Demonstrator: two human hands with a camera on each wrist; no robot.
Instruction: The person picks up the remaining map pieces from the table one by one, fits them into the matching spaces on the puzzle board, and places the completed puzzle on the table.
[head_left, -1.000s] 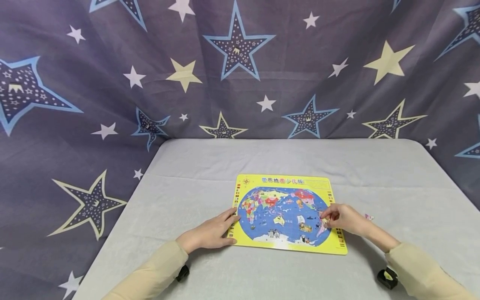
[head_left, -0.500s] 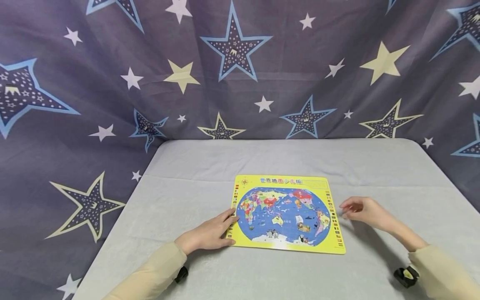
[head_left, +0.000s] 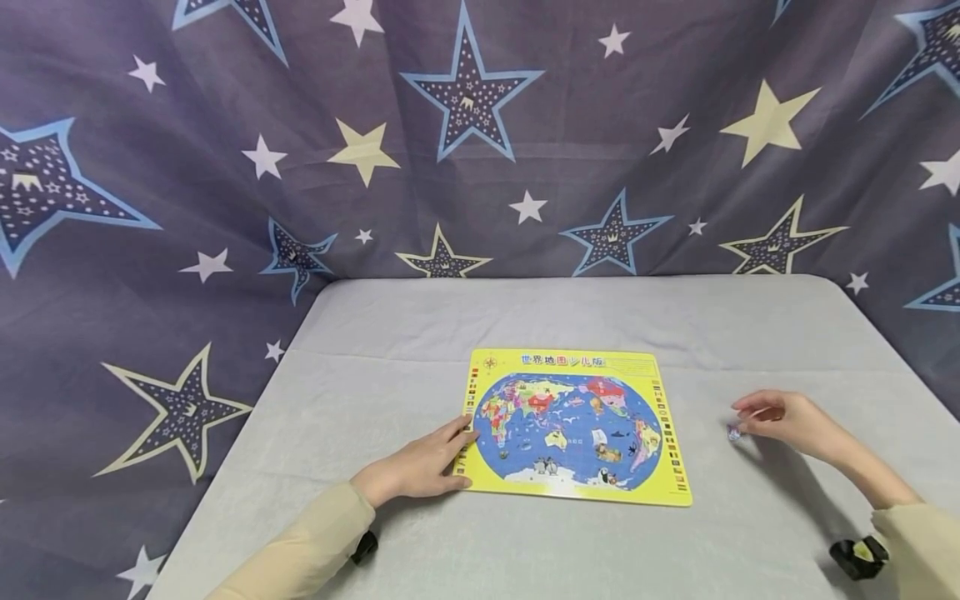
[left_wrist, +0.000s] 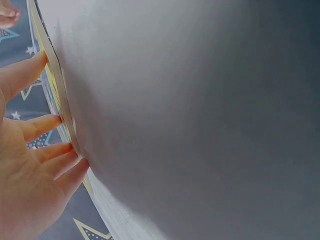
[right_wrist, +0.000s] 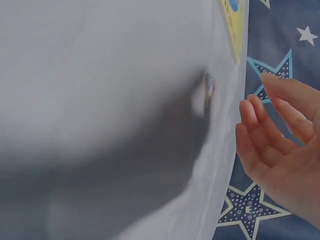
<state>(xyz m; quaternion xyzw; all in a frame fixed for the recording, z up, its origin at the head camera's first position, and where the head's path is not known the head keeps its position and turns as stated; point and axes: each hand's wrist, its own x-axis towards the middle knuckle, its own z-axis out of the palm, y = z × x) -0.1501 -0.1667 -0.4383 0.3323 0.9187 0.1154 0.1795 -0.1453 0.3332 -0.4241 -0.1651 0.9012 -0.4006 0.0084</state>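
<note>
A yellow-bordered world map jigsaw puzzle lies flat on the table. My left hand rests on its left edge with the fingers extended. In the left wrist view the fingertips of that hand touch the board's rim. Right of the puzzle, a small colourful puzzle piece sits on the cloth. My right hand hovers just over it. The right wrist view shows a gap between the piece and the loosely bent fingers of the right hand, which hold nothing.
A pale grey cloth covers the table. Behind and to the left hangs a dark curtain with stars. Black straps, such as the right one, hang below both wrists.
My right hand has drawn back from the map's right side and moved right, to the loose piece. The left hand has stayed on the board's edge.
</note>
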